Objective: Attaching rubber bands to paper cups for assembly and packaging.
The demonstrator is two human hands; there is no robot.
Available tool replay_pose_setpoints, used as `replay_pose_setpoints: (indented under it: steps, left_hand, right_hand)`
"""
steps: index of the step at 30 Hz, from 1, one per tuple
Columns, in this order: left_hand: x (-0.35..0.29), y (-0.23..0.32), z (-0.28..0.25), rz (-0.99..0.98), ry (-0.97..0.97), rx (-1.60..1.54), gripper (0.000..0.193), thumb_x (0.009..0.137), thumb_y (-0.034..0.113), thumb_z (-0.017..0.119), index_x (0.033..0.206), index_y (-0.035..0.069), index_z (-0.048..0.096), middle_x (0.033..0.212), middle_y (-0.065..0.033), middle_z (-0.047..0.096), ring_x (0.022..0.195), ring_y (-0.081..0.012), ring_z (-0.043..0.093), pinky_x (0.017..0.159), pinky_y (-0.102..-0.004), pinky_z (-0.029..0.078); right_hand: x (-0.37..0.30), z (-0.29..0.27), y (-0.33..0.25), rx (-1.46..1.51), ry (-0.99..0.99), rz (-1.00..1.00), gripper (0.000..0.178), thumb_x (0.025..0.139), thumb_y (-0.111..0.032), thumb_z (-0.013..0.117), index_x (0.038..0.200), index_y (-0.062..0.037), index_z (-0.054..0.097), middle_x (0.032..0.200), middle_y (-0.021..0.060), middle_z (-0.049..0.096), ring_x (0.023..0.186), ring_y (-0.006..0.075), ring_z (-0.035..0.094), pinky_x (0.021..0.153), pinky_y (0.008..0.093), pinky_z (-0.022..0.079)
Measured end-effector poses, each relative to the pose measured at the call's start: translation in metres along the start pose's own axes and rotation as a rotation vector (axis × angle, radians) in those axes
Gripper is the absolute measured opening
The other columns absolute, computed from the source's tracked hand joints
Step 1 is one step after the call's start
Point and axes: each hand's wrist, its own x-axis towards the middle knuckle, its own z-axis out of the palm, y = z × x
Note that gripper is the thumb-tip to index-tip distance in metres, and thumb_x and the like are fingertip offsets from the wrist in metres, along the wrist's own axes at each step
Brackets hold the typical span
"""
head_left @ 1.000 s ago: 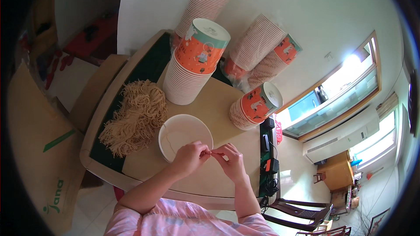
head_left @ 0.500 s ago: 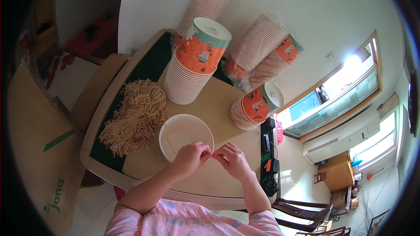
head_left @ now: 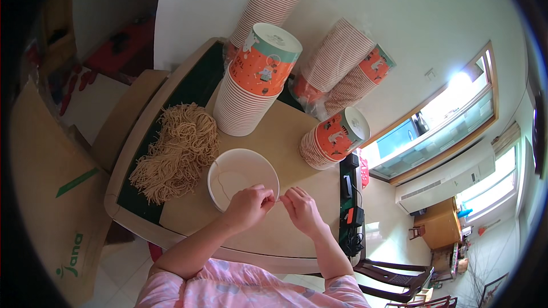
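Observation:
A white paper tub (head_left: 220, 197) stands on the table in front of me, its opening facing up. Inside it a thin beige string (head_left: 229, 179) trails down toward my hands. My left hand (head_left: 249, 206) is over the tub's near right rim, thumb and fingers pinched together on the string. Just beyond that rim, my right hand (head_left: 301, 211) is also closed in a pinch, a small gap from the left one. A fine strand seems to span the gap, though it is barely visible. A loose heap of beige strings (head_left: 180, 148) lies left of the tub.
Behind the tub rises a tall stack of orange and white paper tubs (head_left: 244, 105), with a shorter stack (head_left: 328, 148) to the right. Plastic-wrapped stacks (head_left: 338, 54) stand against the wall. Power strips and cables (head_left: 350, 217) line the table's right edge; a cardboard box (head_left: 45, 194) is at left.
My right hand has shifted slightly right, so its fingertips are a little further from my left hand. Its fingers have folded more closely together. The left hand stays nearly still.

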Motion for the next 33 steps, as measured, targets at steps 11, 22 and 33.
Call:
replay_pose_setpoints:
  steps: [11, 22, 33]
  left_hand:
    - [0.003, 0.000, 0.001, 0.011, 0.026, -0.003, 0.004, 0.081, 0.010, 0.065, 0.080, 0.007, 0.062, 0.077, -0.0102, 0.060, 0.070, -0.0301, 0.062, 0.063, -0.0404, 0.050]
    - [0.001, -0.004, -0.007, -0.177, -0.055, 0.061, 0.015, 0.086, 0.017, 0.065, 0.084, 0.003, 0.060, 0.077, -0.0137, 0.065, 0.070, -0.0326, 0.064, 0.064, -0.0406, 0.051]
    - [0.013, -0.017, -0.013, -0.162, -0.194, -0.182, 0.030, 0.096, 0.023, 0.054, 0.078, 0.000, 0.060, 0.062, -0.0044, 0.057, 0.058, -0.0104, 0.053, 0.057, -0.0287, 0.044]
  right_hand:
    - [-0.002, -0.006, 0.000, 0.182, 0.009, 0.062, 0.007, 0.088, -0.002, 0.060, 0.092, -0.0006, 0.055, 0.085, 0.0160, 0.058, 0.078, 0.0353, 0.057, 0.068, 0.0394, 0.047]
    - [-0.005, -0.003, -0.008, 0.130, 0.044, -0.031, 0.009, 0.080, -0.001, 0.069, 0.088, -0.0021, 0.064, 0.087, 0.0107, 0.062, 0.081, 0.0283, 0.060, 0.070, 0.0358, 0.049]
    - [-0.003, 0.029, -0.015, 0.019, 0.390, -0.037, 0.017, 0.075, -0.001, 0.073, 0.089, -0.0078, 0.066, 0.105, 0.0108, 0.059, 0.090, 0.0288, 0.057, 0.076, 0.0383, 0.048]
